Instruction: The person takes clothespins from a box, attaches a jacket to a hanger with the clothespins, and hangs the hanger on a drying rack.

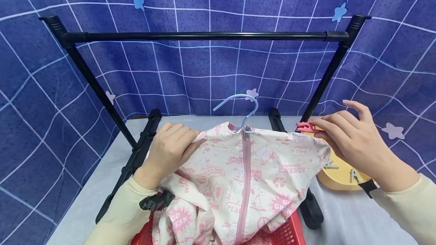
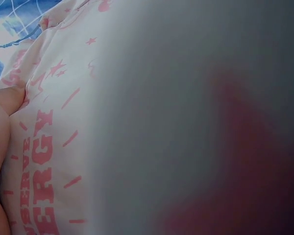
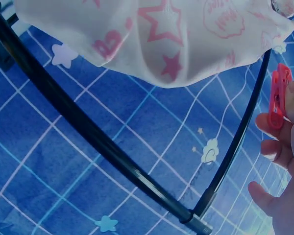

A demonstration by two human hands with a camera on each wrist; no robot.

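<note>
Head view — a pink clothespin (image 1: pixel 304 127) sits pinched in the right hand (image 1: pixel 354 137).

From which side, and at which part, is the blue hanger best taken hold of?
Probably the hook of the blue hanger, pinched low, just above the garment, coming from the person's right: it stands bare there, and its open end faces left, so the opening would stay clear.

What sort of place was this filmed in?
Probably an indoor clothes-hanging setup staged on a covered surface, though the wider room is out of view. Three things suggest it: the black rack, the printed jacket with a blue hanger in it, and the star-patterned blue cloth behind.
</note>
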